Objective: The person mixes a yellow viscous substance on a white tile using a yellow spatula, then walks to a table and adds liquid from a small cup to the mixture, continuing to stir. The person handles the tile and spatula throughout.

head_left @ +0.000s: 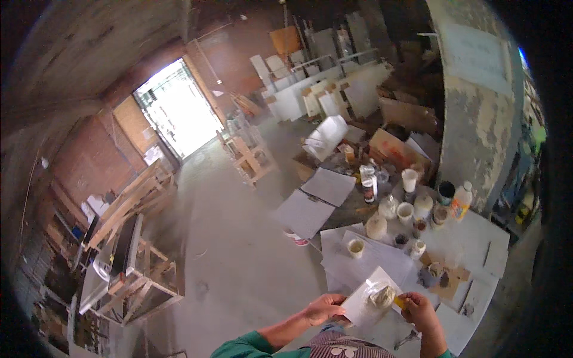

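Observation:
My left hand (325, 309) grips the left edge of a flat white board (360, 305), thumb on top. On the board lies a lump of greyish-beige paste (381, 294). From the right, my right hand (420, 310) pinches a small yellow spatula (399, 302) at the edge of the paste. The far end of the spatula is hard to make out. The board is held tilted in front of my striped apron (358, 348), close to the near edge of the cluttered worktable (462, 253).
On the worktable stand a cup of paste (356, 248), several stained cups and jars, a white bottle with an orange label (462, 201) and grey sheets (340, 268). A wooden trestle frame (140, 289) is at left. A bright doorway (178, 110) opens at the back.

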{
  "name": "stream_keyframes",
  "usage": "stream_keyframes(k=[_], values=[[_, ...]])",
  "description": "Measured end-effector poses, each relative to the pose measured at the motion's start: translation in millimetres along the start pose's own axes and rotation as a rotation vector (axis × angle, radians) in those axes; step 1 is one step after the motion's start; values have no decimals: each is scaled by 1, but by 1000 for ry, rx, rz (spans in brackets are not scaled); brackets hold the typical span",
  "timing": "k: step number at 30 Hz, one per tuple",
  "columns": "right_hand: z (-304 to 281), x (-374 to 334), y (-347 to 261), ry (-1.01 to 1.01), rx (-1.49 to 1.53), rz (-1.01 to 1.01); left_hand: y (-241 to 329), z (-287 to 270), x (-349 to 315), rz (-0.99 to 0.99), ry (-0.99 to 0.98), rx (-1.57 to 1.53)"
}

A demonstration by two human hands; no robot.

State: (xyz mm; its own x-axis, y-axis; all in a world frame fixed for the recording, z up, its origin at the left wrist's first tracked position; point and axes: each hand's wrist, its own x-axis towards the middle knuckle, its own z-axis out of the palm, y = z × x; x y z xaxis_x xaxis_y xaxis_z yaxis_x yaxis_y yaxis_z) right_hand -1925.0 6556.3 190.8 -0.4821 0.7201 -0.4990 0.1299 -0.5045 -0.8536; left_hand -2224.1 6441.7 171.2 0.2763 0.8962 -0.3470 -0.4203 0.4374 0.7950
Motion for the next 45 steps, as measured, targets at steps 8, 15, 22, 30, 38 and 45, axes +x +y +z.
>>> stream_keyframes(k=[8, 15, 22, 30, 38, 45], values=[[-7, 35, -70, -374, -672, -47, 16, 1, 22, -51, -23, 201], [42, 56, -89, -613, -1328, -266, 3, 7, 51, -126, 34, 337], [68, 7, -96, -358, -1676, -661, -29, -14, 59, -16, 111, -221], [70, 0, -76, -16, -1324, -770, -54, -25, 46, 204, 89, -612], [72, 9, -65, -49, -1251, -682, -66, -26, 37, 195, 74, -610], [83, 11, -59, 83, -1085, -605, -79, -32, 32, 198, 83, -574]])
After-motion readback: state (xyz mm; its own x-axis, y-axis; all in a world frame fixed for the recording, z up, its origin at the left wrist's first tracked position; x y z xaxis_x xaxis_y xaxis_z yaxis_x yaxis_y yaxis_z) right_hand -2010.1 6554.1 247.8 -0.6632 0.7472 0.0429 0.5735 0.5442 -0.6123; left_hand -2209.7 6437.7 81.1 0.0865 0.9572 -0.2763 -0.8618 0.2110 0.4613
